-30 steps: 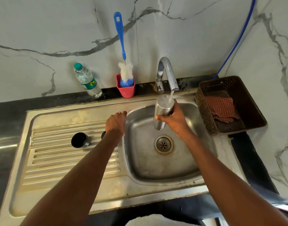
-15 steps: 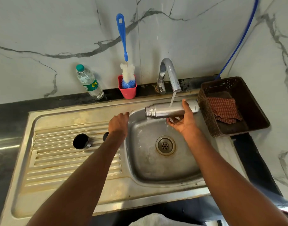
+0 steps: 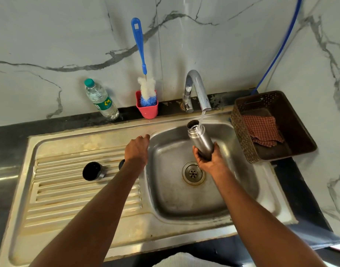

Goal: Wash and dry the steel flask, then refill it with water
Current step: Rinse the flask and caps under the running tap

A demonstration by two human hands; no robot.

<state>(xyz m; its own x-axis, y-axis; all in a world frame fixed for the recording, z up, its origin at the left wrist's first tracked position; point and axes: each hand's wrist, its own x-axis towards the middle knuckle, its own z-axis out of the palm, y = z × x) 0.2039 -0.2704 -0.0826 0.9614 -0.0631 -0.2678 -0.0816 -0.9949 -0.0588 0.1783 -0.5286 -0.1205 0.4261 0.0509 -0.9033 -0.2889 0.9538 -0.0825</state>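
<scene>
My right hand (image 3: 209, 160) grips the lower end of the steel flask (image 3: 200, 138) over the sink basin (image 3: 175, 197). The flask stands almost upright, mouth tilted slightly left, and water from the chrome tap (image 3: 198, 89) runs into its open mouth. My left hand (image 3: 137, 149) rests on the basin's left rim with its fingers curled over the edge, holding nothing. A black flask cap (image 3: 92, 171) lies on the ribbed drainboard (image 3: 78, 193). A second dark piece (image 3: 121, 164) shows just behind my left wrist, mostly hidden.
A blue-handled bottle brush (image 3: 144, 79) stands in a pink cup (image 3: 148, 109) at the back wall. A plastic water bottle (image 3: 100, 100) stands left of it. A brown basket (image 3: 280, 132) with a checked cloth (image 3: 261, 132) sits right of the sink. A blue hose (image 3: 280, 45) runs up the wall.
My right hand turned the flask from upright under the tap to lying sideways, then back to nearly upright with its mouth under the stream. My left hand stayed on the rim.
</scene>
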